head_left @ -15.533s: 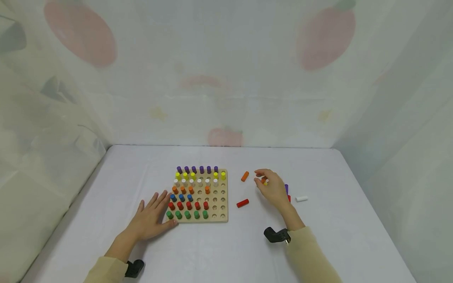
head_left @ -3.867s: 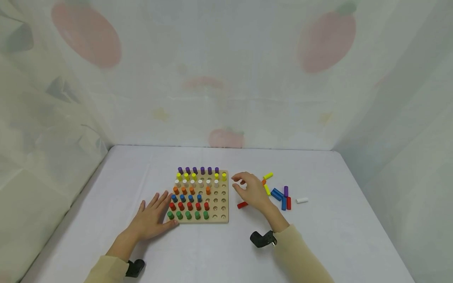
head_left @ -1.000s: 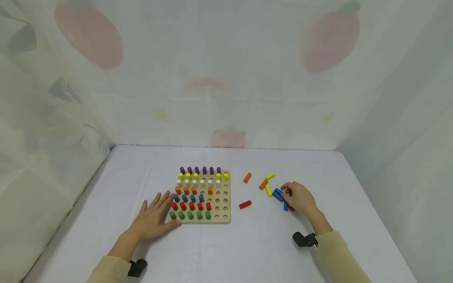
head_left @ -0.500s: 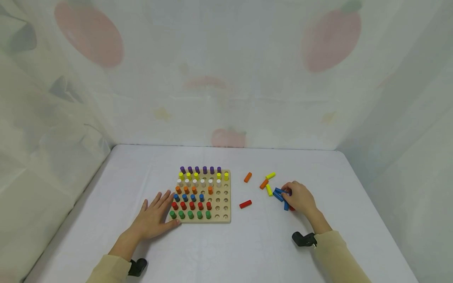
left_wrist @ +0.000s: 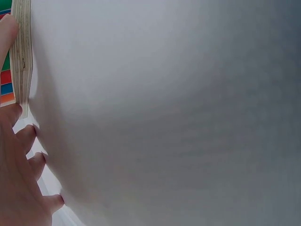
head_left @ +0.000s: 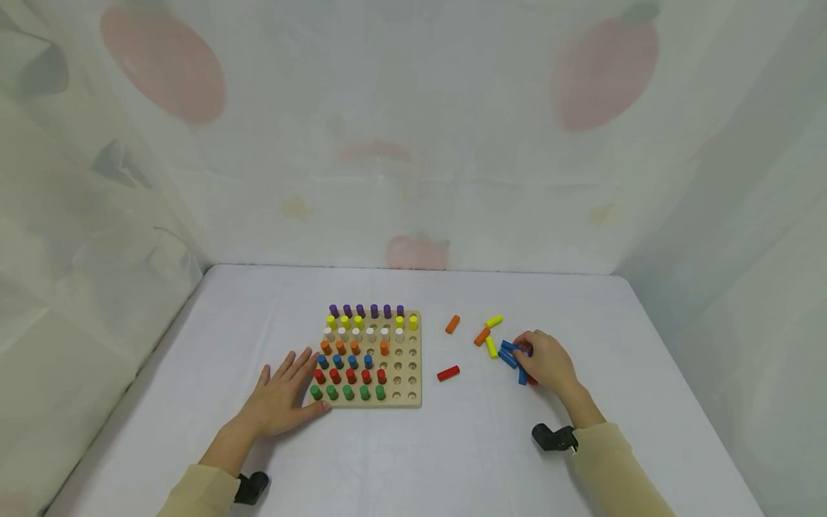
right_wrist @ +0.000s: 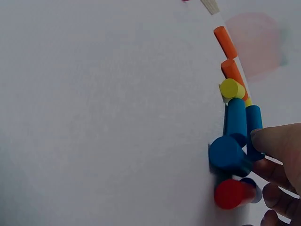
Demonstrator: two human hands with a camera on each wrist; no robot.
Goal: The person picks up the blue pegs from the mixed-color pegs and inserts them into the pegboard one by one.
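Note:
My left hand (head_left: 278,403) lies flat with spread fingers at the left edge of the wooden pegboard (head_left: 405,403), thumb at its near left corner. Rows of purple, yellow, white, orange, blue (head_left: 352,362), red and green pegs stand in the board. To the right, my right hand (head_left: 548,361) is over a cluster of loose pegs. There it pinches a blue peg (right_wrist: 254,125), the thumb on its near side. Against that peg lie another blue peg (right_wrist: 236,120) and, nearer, a third blue one (right_wrist: 228,155). A red peg (right_wrist: 230,194) is under the hand.
Two orange pegs (head_left: 453,324), two yellow pegs (head_left: 494,321) and a red peg (head_left: 448,373) lie loose between board and right hand. The board's right columns show bare holes. White curtains (head_left: 413,179) rise behind the table and at both sides.
Since the earliest frame a fourth blue peg stands in the board's blue row. My right hand has moved right from beside the board to the loose blue pegs; the left hand stays put.

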